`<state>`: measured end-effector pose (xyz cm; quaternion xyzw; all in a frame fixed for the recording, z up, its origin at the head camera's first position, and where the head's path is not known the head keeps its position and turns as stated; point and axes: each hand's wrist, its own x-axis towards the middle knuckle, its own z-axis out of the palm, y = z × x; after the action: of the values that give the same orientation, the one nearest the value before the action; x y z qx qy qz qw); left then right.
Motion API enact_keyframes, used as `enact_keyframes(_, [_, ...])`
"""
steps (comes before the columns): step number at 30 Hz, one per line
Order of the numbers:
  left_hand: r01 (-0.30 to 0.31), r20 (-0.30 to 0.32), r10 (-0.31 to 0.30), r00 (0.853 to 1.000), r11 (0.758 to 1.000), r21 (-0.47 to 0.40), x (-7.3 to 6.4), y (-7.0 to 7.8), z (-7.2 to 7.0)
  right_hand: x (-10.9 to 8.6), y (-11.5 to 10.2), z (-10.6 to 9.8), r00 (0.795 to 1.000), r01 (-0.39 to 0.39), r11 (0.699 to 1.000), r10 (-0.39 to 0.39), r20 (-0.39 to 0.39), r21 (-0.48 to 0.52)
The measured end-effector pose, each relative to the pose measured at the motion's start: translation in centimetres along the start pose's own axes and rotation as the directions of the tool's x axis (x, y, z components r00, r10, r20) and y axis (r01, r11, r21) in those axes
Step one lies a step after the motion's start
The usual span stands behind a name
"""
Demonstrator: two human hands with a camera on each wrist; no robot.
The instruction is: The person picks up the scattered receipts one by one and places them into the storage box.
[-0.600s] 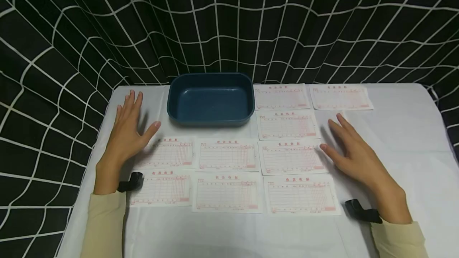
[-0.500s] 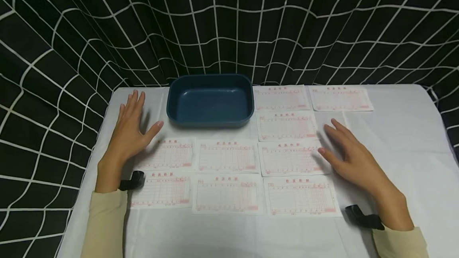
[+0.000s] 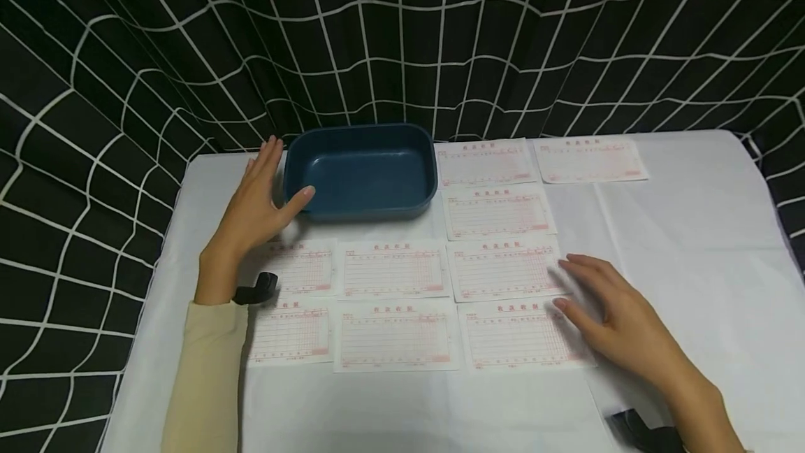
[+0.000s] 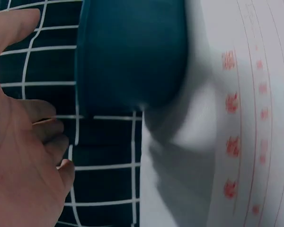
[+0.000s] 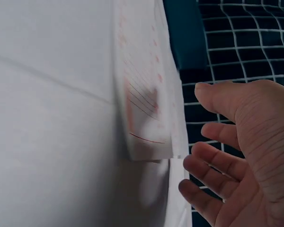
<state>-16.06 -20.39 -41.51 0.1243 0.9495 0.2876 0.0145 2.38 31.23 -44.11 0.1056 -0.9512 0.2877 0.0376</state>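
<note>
A dark blue rectangular tub (image 3: 361, 212) stands at the back of the table. My left hand (image 3: 251, 205) is at its left end, fingers extended and thumb spread in front of the near corner; the left wrist view shows a gap between that hand (image 4: 26, 146) and the tub (image 4: 132, 56). My right hand (image 3: 622, 320) hovers at the right edge of the printed receipt slips, fingers relaxed and holding nothing. Nearest to it are a slip in the front row (image 3: 522, 338) and one behind it (image 3: 503, 271). In the right wrist view this hand (image 5: 241, 156) has loosely bent fingers.
Several more red-printed slips lie in rows, among them one at front centre (image 3: 396, 338) and one at back right (image 3: 591, 159). A white cloth (image 3: 704, 250) covers the table. Black fabric with a white grid (image 3: 478, 33) rises behind and at the sides.
My left hand has moved right and forward to the tub's left end. My right hand has drawn back toward the front row of slips. The head view has shifted slightly.
</note>
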Motion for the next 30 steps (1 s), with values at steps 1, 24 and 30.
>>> enact_keyframes(1, [-0.003, 0.003, 0.003, 1.000, 1.000, -0.003, 0.2, 0.1, 0.2, -0.4, -0.2, 0.1, 1.000, 0.000, 1.000, 0.000, -0.001, -0.001])
enact_keyframes(24, [0.020, 0.029, -0.020, 0.999, 1.000, -0.018, 1.8, 0.0, 2.9, -4.0, -1.9, 1.9, 1.000, 0.017, 0.997, -0.016, 0.016, -0.077])
enact_keyframes(30, [0.023, 0.028, -0.023, 0.999, 1.000, -0.006, 2.0, 0.0, 3.5, -4.8, -2.0, 1.7, 0.998, -0.032, 0.995, 0.037, 0.054, -0.099])
